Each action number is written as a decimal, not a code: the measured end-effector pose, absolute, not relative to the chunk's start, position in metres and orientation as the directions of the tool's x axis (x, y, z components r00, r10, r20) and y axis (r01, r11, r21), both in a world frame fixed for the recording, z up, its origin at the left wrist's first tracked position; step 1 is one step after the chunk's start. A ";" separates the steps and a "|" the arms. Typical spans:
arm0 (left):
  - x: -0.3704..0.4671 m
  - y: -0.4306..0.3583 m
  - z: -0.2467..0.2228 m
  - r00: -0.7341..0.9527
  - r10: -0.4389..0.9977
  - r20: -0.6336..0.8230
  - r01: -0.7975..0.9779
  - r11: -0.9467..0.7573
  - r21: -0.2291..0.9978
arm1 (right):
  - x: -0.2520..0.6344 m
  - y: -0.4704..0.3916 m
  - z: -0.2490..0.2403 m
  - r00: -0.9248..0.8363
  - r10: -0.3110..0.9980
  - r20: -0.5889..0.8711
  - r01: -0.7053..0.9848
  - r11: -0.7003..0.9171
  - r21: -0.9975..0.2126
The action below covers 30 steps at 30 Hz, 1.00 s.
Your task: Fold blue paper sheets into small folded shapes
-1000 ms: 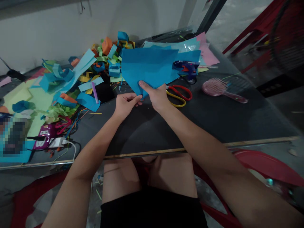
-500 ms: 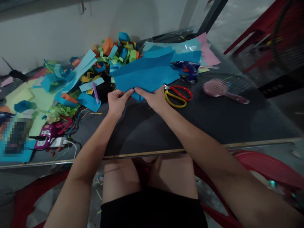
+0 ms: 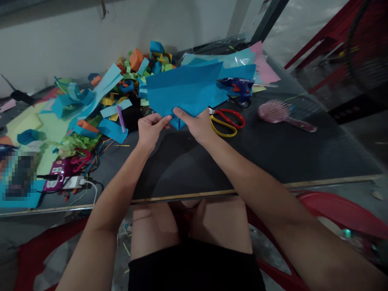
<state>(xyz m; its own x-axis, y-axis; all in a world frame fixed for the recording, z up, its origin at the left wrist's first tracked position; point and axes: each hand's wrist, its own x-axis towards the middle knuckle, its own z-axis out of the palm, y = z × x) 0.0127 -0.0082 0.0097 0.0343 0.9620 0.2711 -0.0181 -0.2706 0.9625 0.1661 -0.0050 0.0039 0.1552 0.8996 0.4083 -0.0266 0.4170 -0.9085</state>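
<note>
A sheet of blue paper point(image 3: 184, 87) is held above the dark table, its lower end folded to a point near my thumbs. My left hand point(image 3: 151, 128) pinches the lower left edge between thumb and fingers. On the right side, my right hand point(image 3: 195, 123) grips the paper with its thumb on top; the other fingers are hidden behind it. Scissors point(image 3: 227, 121) with one red and one yellow handle lie just right of my right hand. Beyond them rests a dark blue glue gun point(image 3: 239, 85).
A pink hairbrush point(image 3: 281, 113) lies to the right. Folded coloured paper pieces point(image 3: 136, 60) are heaped at the back. Paper strips, a purple stick point(image 3: 121, 119), a purple power socket point(image 3: 57, 173) and a white charger point(image 3: 73, 182) crowd the left. The table's front edge point(image 3: 182, 197) is near my thighs.
The blue paper has tilted up, so its broad face shows more squarely and its right corner has shifted. My left fingers have slid slightly off the fold; my right thumb has moved up a little.
</note>
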 end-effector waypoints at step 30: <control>-0.002 0.002 0.010 0.138 0.976 0.169 -0.051 -0.164 0.985 | 0.179 0.006 -0.003 0.177 0.912 0.370 -0.026 0.381 -0.924</control>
<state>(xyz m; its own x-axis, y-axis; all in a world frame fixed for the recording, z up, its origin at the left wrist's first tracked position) -0.0020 0.0018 0.0097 0.1385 0.9758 0.1691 -0.0510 -0.1635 0.9852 0.1790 0.0056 -0.0033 0.1771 0.9118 0.3705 -0.0265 0.3807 -0.9243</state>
